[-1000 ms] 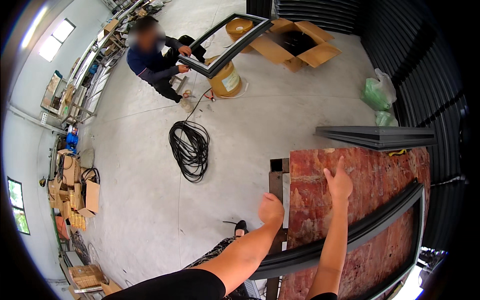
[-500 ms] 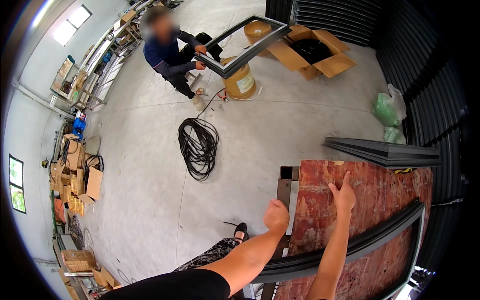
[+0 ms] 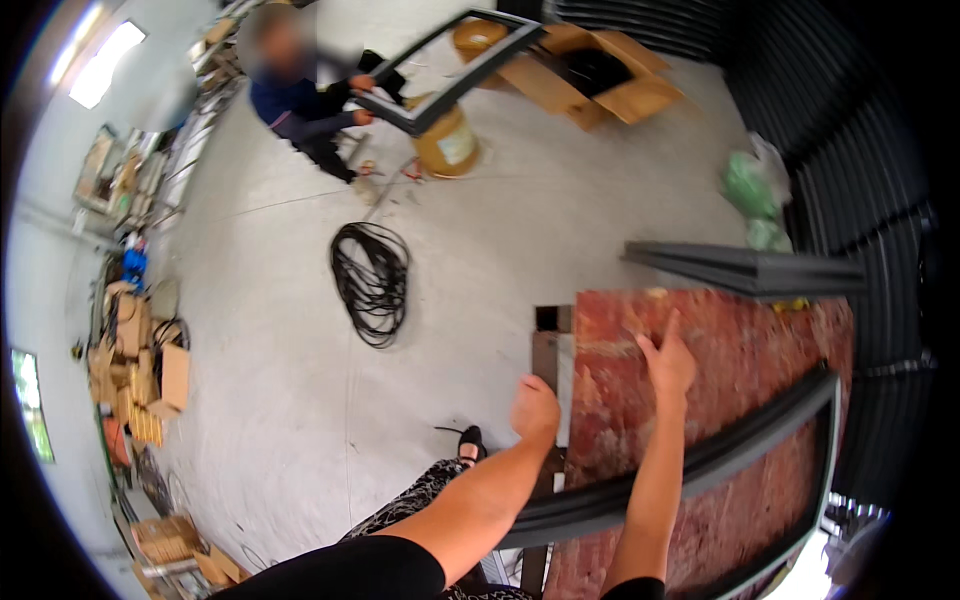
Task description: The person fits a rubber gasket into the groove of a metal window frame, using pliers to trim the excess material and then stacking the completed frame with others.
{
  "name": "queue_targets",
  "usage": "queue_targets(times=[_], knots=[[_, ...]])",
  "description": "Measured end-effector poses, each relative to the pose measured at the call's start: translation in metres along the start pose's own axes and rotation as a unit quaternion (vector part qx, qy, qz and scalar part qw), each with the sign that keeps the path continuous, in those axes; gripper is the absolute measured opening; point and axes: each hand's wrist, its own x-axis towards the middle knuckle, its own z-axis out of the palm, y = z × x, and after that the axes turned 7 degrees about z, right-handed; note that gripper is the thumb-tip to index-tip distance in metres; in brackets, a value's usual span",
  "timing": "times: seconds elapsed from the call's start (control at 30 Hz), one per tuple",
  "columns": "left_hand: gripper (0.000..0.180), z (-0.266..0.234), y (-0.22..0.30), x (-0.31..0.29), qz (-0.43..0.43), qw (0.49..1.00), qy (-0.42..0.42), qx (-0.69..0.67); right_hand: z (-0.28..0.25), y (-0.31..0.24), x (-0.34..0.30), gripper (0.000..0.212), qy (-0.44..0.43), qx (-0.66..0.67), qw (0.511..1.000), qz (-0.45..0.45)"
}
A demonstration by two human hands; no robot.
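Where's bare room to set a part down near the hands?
Bare: the red board right of the right hand, up to the dark frame; grey floor between the black cable coil and the left hand. Crowded: the board's far edge, with dark bars and a yellow item.

Left-hand windows [image 3: 107,65] glare brightly amid overall blur and dark, curved edges.

A workshop: dark frame [image 3: 745,441] on a stained red worktop [image 3: 612,385], black coil [image 3: 370,285], grey floor [image 3: 265,340].
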Motion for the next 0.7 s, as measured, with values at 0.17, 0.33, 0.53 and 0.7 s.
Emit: queue_targets(times=[0.17, 0.33, 0.53, 0.7], knots=[[0.046, 0.002, 0.001, -0.005, 0.024, 0.999, 0.037, 0.003, 0.014, 0.012, -0.003, 0.072, 0.07, 0.021, 0.996, -0.05], [0.055, -0.009, 0.013, -0.006, 0.004, 1.0, -0.016, 0.005, -0.012, 0.005, -0.022, 0.059, 0.025, 0.029, 0.999, -0.036], [0.056, -0.015, 0.012, -0.006, -0.011, 0.999, -0.032, -0.009, -0.001, -0.003, -0.012, 0.054, 0.036, -0.002, 0.999, -0.041], [0.056, -0.013, 0.011, -0.004, -0.006, 0.999, -0.034, -0.007, 0.002, -0.011, -0.003, 0.053, 0.088, -0.034, 0.994, -0.061]])
